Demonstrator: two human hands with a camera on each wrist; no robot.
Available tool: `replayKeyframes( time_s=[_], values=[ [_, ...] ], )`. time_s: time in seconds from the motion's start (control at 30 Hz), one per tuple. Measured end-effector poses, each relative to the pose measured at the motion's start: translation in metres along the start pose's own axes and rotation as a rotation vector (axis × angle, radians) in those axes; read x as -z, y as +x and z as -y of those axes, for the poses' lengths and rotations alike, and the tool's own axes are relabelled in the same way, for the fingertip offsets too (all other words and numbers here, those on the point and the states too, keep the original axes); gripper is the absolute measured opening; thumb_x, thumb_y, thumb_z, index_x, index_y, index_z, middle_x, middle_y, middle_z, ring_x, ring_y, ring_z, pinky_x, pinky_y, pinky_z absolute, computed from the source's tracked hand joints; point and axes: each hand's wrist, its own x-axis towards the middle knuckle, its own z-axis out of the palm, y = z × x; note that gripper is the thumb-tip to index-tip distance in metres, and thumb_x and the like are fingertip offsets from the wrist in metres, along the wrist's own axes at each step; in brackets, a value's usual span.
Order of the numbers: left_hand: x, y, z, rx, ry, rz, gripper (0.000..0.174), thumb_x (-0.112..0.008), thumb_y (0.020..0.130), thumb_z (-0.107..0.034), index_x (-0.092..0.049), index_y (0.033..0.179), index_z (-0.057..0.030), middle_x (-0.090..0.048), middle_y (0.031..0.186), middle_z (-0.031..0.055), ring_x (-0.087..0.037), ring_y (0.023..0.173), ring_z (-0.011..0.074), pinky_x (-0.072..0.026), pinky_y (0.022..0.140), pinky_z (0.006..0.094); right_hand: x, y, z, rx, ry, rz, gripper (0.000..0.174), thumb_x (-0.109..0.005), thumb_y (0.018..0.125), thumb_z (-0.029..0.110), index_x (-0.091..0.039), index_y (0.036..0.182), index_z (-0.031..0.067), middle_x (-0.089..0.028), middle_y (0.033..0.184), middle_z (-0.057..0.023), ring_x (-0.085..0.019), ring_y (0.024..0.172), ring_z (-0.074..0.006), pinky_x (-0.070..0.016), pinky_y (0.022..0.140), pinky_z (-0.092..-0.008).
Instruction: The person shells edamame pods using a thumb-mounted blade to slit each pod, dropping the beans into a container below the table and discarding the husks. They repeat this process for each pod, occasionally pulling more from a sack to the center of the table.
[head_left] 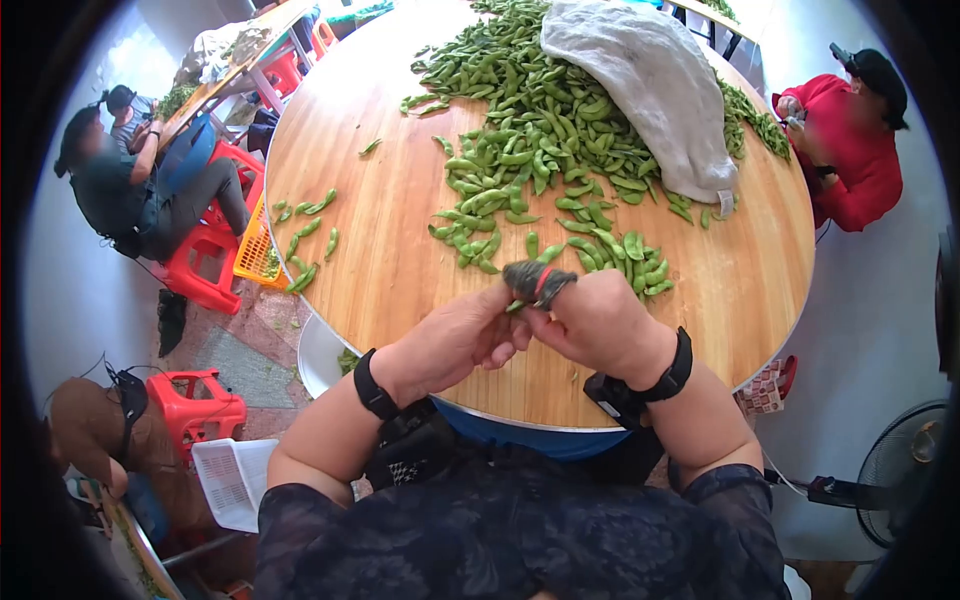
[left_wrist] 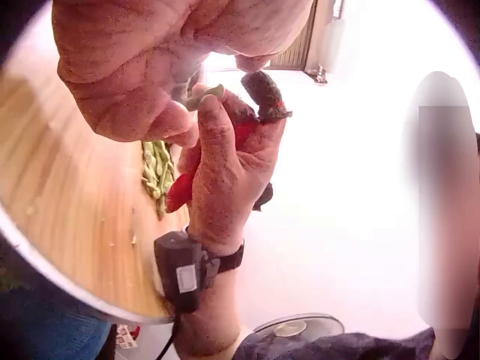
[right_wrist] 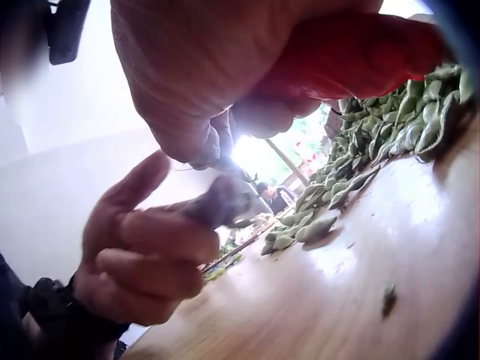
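Note:
Above the near side of the round wooden table, my two hands meet at one green soybean pod [left_wrist: 214,91]. The left hand [head_left: 445,335] pinches it between thumb and fingertips, the other fingers curled. My right hand [head_left: 610,325] grips at the same pod from the right, its thumb tip against it in the left wrist view. Dark wrapping [head_left: 540,284] with a red band covers a finger of the right hand, and red covering [right_wrist: 352,56] shows on another finger. Just beyond the hands lie loose soybean pods [head_left: 620,255]. The fingers hide much of the held pod.
A large heap of pods [head_left: 540,110] lies on the table [head_left: 360,220], partly under a white cloth [head_left: 650,90]. Several pods lie near the left edge. A white basket [head_left: 235,480], red stools [head_left: 205,400] and a fan [head_left: 905,470] stand around; other people sit nearby.

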Motion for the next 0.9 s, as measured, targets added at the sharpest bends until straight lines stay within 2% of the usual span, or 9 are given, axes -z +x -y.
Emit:
replayKeyframes(
  time_s=[0.13, 0.2, 0.23, 0.27, 0.33, 0.37, 0.43, 0.53, 0.9],
  values=[
    [0.007, 0.012, 0.003, -0.085, 0.072, 0.009, 0.022, -0.045, 0.100, -0.030, -0.058, 0.099, -0.0111, -0.053, 0.077, -0.0040, -0.045, 0.062, 0.0043, -0.0355, 0.055, 0.0179, 0.007, -0.004, -0.001, -0.140, 0.203, 0.047, 0.033, -0.064, 0.077, 0.007, -0.059, 0.109, 0.0022, -0.063, 0.072, -0.0104, -0.058, 0.048, -0.0225, -0.0457, 0.046, -0.0339],
    [0.005, 0.015, 0.003, -0.116, 0.053, -0.043, 0.021, -0.046, 0.100, -0.027, -0.058, 0.099, -0.0107, -0.054, 0.077, -0.0039, -0.045, 0.062, 0.0041, -0.0351, 0.055, 0.0170, 0.015, -0.001, -0.003, -0.313, 0.283, -0.053, 0.028, -0.060, 0.079, 0.004, -0.057, 0.107, 0.0017, -0.062, 0.073, -0.0109, -0.055, 0.046, -0.0173, -0.0445, 0.045, -0.0303],
    [0.004, 0.015, 0.002, -0.157, 0.166, -0.067, 0.019, -0.047, 0.100, -0.026, -0.057, 0.098, -0.0100, -0.053, 0.076, -0.0043, -0.044, 0.063, 0.0036, -0.0351, 0.055, 0.0172, 0.004, 0.002, -0.014, -0.271, 0.245, -0.196, 0.017, -0.052, 0.083, 0.003, -0.054, 0.100, 0.0018, -0.059, 0.071, -0.0073, -0.051, 0.046, -0.0099, -0.0421, 0.043, -0.0242],
    [0.003, 0.016, 0.002, -0.197, 0.278, -0.091, 0.017, -0.048, 0.099, -0.024, -0.057, 0.096, -0.0094, -0.052, 0.075, -0.0047, -0.043, 0.063, 0.0032, -0.0351, 0.056, 0.0173, 0.004, -0.001, -0.017, -0.273, 0.248, -0.197, 0.017, -0.052, 0.083, 0.003, -0.054, 0.100, 0.0018, -0.059, 0.071, -0.0073, -0.051, 0.046, -0.0099, -0.0421, 0.043, -0.0242],
    [0.002, 0.020, 0.005, -0.258, 0.395, -0.112, 0.016, -0.049, 0.099, -0.023, -0.056, 0.096, -0.0087, -0.051, 0.074, -0.0053, -0.043, 0.064, 0.0028, -0.0352, 0.056, 0.0176, 0.011, -0.001, -0.017, -0.595, 0.539, 0.065, 0.012, -0.044, 0.088, 0.004, -0.053, 0.096, 0.0034, -0.056, 0.069, -0.0029, -0.051, 0.047, -0.0068, -0.0413, 0.044, -0.0206],
    [0.002, 0.021, 0.006, -0.321, 0.512, -0.130, 0.016, -0.049, 0.099, -0.022, -0.056, 0.095, -0.0081, -0.049, 0.073, -0.0058, -0.042, 0.064, 0.0024, -0.0353, 0.057, 0.0180, 0.015, 0.003, -0.014, -0.596, 0.542, 0.063, 0.012, -0.044, 0.088, 0.004, -0.053, 0.096, 0.0034, -0.056, 0.069, -0.0029, -0.051, 0.047, -0.0068, -0.0413, 0.044, -0.0206],
    [0.006, 0.025, 0.009, -0.382, 0.556, -0.138, 0.016, -0.050, 0.099, -0.021, -0.056, 0.094, -0.0073, -0.048, 0.073, -0.0061, -0.041, 0.065, 0.0023, -0.0350, 0.058, 0.0185, 0.020, 0.008, -0.010, -0.849, 0.911, 0.316, 0.010, -0.046, 0.088, 0.008, -0.049, 0.095, 0.0031, -0.054, 0.065, -0.0046, -0.052, 0.047, -0.0129, -0.0424, 0.043, -0.0268],
    [0.008, 0.026, 0.011, -0.457, 0.639, -0.181, 0.017, -0.051, 0.098, -0.021, -0.056, 0.091, -0.0059, -0.045, 0.072, -0.0063, -0.039, 0.066, 0.0026, -0.0346, 0.058, 0.0196, 0.016, 0.006, -0.011, -0.853, 1.082, 0.321, 0.010, -0.042, 0.089, 0.009, -0.049, 0.095, 0.0045, -0.053, 0.066, -0.0001, -0.049, 0.046, -0.0058, -0.0401, 0.042, -0.0208],
    [0.006, 0.026, 0.013, -0.546, 0.827, -0.253, 0.021, -0.055, 0.096, -0.019, -0.055, 0.081, -0.0035, -0.042, 0.068, -0.0035, -0.038, 0.065, 0.0063, -0.0361, 0.057, 0.0243, 0.016, 0.006, -0.008, -0.805, 1.040, 0.323, 0.007, -0.042, 0.087, 0.005, -0.048, 0.091, 0.0043, -0.052, 0.064, -0.0014, -0.047, 0.045, -0.0072, -0.0395, 0.041, -0.0221]
  ],
)
